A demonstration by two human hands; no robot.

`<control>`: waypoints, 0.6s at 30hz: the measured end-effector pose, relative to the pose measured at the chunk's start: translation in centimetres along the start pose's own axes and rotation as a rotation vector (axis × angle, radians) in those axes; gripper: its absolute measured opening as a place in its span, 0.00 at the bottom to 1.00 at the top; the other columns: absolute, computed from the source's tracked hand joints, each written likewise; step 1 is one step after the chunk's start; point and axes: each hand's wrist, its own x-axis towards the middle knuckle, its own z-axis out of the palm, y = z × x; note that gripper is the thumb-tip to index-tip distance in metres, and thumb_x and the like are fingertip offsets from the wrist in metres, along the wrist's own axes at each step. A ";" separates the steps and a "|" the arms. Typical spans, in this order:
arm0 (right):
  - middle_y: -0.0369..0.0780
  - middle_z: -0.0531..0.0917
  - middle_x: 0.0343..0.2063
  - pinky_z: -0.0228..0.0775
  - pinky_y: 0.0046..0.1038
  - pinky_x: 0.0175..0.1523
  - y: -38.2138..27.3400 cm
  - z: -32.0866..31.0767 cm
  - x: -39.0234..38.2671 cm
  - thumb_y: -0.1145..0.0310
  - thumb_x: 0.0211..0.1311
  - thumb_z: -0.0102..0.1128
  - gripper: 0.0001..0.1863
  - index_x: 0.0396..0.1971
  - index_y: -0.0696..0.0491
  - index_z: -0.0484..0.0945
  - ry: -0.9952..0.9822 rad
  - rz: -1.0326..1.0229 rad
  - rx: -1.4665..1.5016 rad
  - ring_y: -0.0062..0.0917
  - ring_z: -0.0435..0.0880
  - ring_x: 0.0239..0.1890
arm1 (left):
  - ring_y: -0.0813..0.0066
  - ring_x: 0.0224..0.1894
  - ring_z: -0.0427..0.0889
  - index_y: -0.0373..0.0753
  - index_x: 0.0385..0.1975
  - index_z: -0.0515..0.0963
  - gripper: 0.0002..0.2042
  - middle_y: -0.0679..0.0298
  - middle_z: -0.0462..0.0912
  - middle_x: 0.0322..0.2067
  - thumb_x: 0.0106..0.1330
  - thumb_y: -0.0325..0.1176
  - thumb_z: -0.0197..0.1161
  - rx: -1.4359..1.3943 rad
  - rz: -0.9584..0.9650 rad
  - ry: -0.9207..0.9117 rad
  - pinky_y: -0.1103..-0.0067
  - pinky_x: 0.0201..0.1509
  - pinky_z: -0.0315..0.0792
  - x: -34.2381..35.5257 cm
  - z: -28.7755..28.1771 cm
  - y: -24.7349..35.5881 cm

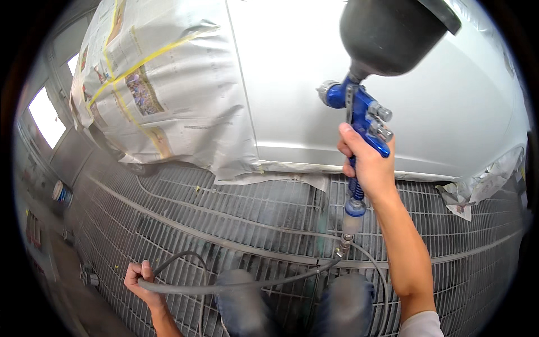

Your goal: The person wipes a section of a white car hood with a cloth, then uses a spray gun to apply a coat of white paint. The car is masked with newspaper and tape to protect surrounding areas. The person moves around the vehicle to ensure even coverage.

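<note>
My right hand point(373, 163) is wrapped round the grip of a blue spray gun point(365, 115), fingers at its trigger. A dark paint cup point(393, 39) sits on top of the gun, and its silver nozzle points left, close in front of a white car panel point(292, 73). Below the grip, a clear fitting point(351, 223) joins the gun to a grey air hose point(269, 282). That hose runs left to my left hand point(141, 281), whose fingers are closed round it, holding a loop off the floor.
Newspaper masking point(185, 106) with yellow tape covers the car's left part. More masking point(483, 182) hangs at the lower right. Under my legs point(241, 297) lies a metal grate floor point(168, 224), with hose trailing over it. A small bucket point(62, 194) stands far left.
</note>
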 end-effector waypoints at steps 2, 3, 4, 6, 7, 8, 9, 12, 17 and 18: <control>0.31 0.72 0.18 0.58 0.17 0.18 -0.3 -2.7 -0.4 0.63 0.62 0.65 0.12 0.26 0.53 0.72 0.060 -0.017 -0.014 0.11 0.66 0.17 | 0.89 0.18 0.52 0.42 0.15 0.59 0.20 0.75 0.58 0.14 0.66 0.28 0.62 0.009 0.015 -0.034 0.82 0.21 0.45 -0.4 1.2 0.0; 0.30 0.72 0.17 0.57 0.17 0.18 -0.4 -4.3 -0.7 0.64 0.62 0.65 0.12 0.26 0.53 0.72 0.091 -0.020 -0.027 0.11 0.66 0.16 | 0.88 0.17 0.52 0.41 0.15 0.60 0.20 0.75 0.58 0.14 0.66 0.28 0.62 0.044 0.074 -0.062 0.82 0.21 0.45 -0.5 2.0 0.0; 0.30 0.71 0.17 0.57 0.17 0.18 -0.5 -6.1 -0.8 0.64 0.62 0.65 0.12 0.25 0.52 0.73 0.123 -0.023 -0.041 0.11 0.65 0.16 | 0.87 0.17 0.52 0.40 0.15 0.61 0.19 0.74 0.58 0.13 0.66 0.27 0.62 0.078 0.133 -0.091 0.81 0.21 0.46 -0.6 3.0 0.1; 0.30 0.71 0.17 0.56 0.16 0.18 -0.5 -9.5 -1.0 0.65 0.62 0.64 0.12 0.24 0.52 0.72 0.175 -0.066 -0.056 0.11 0.65 0.15 | 0.85 0.17 0.56 0.37 0.14 0.64 0.18 0.70 0.61 0.13 0.65 0.26 0.63 0.097 0.223 -0.163 0.79 0.20 0.48 -1.3 5.2 0.3; 0.30 0.71 0.16 0.56 0.16 0.18 -0.5 -11.5 -1.1 0.66 0.62 0.64 0.12 0.23 0.52 0.72 0.197 -0.086 -0.060 0.11 0.65 0.15 | 0.85 0.16 0.57 0.37 0.14 0.64 0.18 0.69 0.61 0.13 0.64 0.25 0.63 0.177 0.249 -0.179 0.79 0.20 0.49 -1.8 6.5 0.6; 0.30 0.70 0.16 0.55 0.16 0.17 -0.5 -13.2 -1.1 0.66 0.62 0.64 0.12 0.23 0.52 0.72 0.230 -0.113 -0.067 0.11 0.65 0.15 | 0.84 0.16 0.58 0.37 0.14 0.64 0.18 0.69 0.62 0.12 0.63 0.24 0.64 0.225 0.289 -0.208 0.79 0.20 0.50 -2.5 7.6 0.8; 0.30 0.70 0.16 0.55 0.17 0.17 -0.7 -15.1 -1.2 0.66 0.62 0.64 0.12 0.23 0.52 0.71 0.246 -0.123 -0.079 0.11 0.64 0.15 | 0.84 0.15 0.59 0.37 0.14 0.64 0.18 0.68 0.63 0.12 0.62 0.24 0.64 0.275 0.330 -0.235 0.79 0.19 0.51 -3.0 8.7 1.2; 0.33 0.72 0.18 0.58 0.17 0.16 -1.2 -20.8 -1.3 0.66 0.62 0.62 0.09 0.29 0.54 0.75 0.309 -0.110 -0.152 0.13 0.68 0.18 | 0.81 0.12 0.60 0.37 0.13 0.65 0.17 0.66 0.63 0.09 0.59 0.22 0.67 0.273 0.386 -0.309 0.79 0.17 0.52 -5.0 12.1 2.2; 0.33 0.71 0.16 0.57 0.19 0.15 -1.6 -30.3 -1.4 0.68 0.62 0.62 0.08 0.28 0.54 0.74 0.426 -0.147 -0.168 0.14 0.65 0.13 | 0.73 0.10 0.62 0.37 0.13 0.67 0.16 0.62 0.64 0.09 0.55 0.23 0.69 0.324 0.465 -0.468 0.77 0.16 0.54 -8.1 16.0 4.3; 0.33 0.72 0.16 0.57 0.18 0.15 -1.8 -32.3 -1.4 0.68 0.61 0.62 0.08 0.27 0.54 0.75 0.452 -0.145 -0.178 0.14 0.65 0.13 | 0.70 0.10 0.62 0.37 0.13 0.67 0.15 0.61 0.64 0.09 0.54 0.23 0.69 0.349 0.500 -0.497 0.77 0.16 0.55 -8.8 16.7 4.8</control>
